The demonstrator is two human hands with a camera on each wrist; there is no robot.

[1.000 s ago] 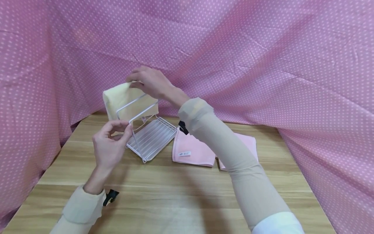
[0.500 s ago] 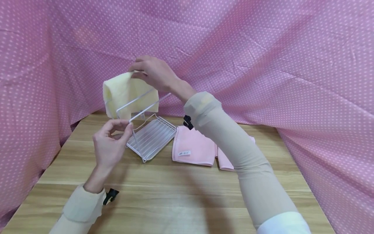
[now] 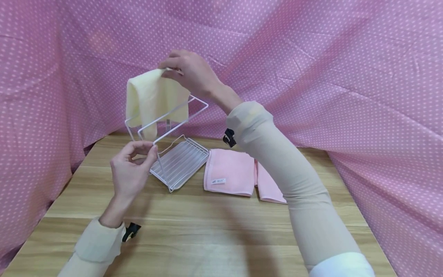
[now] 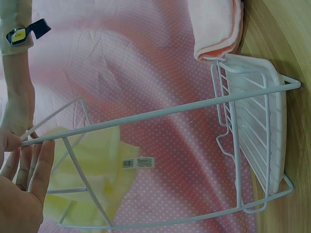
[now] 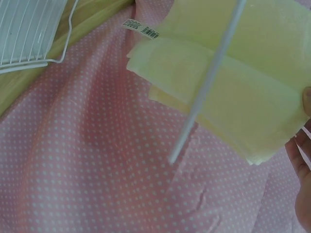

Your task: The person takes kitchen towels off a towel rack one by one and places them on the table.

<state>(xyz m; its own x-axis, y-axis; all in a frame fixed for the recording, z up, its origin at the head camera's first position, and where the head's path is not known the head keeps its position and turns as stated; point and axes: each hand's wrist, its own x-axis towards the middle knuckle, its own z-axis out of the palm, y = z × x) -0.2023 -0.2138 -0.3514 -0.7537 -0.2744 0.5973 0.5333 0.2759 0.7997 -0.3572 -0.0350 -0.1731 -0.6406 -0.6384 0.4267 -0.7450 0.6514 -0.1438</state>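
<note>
A white wire rack (image 3: 174, 127) with hanging bars on top and a slatted shelf below stands on the table. My left hand (image 3: 129, 169) pinches its near top corner between thumb and fingers. Behind the front bars a folded pale yellow towel (image 3: 155, 92) hangs from my right hand (image 3: 194, 73), which pinches its upper fold. In the left wrist view, the towel (image 4: 97, 170) shows behind the bars, with a small printed tag (image 4: 139, 162) on it. From the right wrist, one bar (image 5: 206, 87) crosses in front of the towel (image 5: 233, 82).
A folded pink towel (image 3: 230, 173) with a white label lies right of the rack on the wooden table (image 3: 194, 234). Another pink folded piece (image 3: 270, 188) beside it is partly covered by my right sleeve. A dotted pink curtain (image 3: 311, 77) closes in the back and sides.
My right hand has risen and shifted right, lifting the yellow towel higher over the rack, so more of the top bars shows. My left hand has kept its hold on the corner.
</note>
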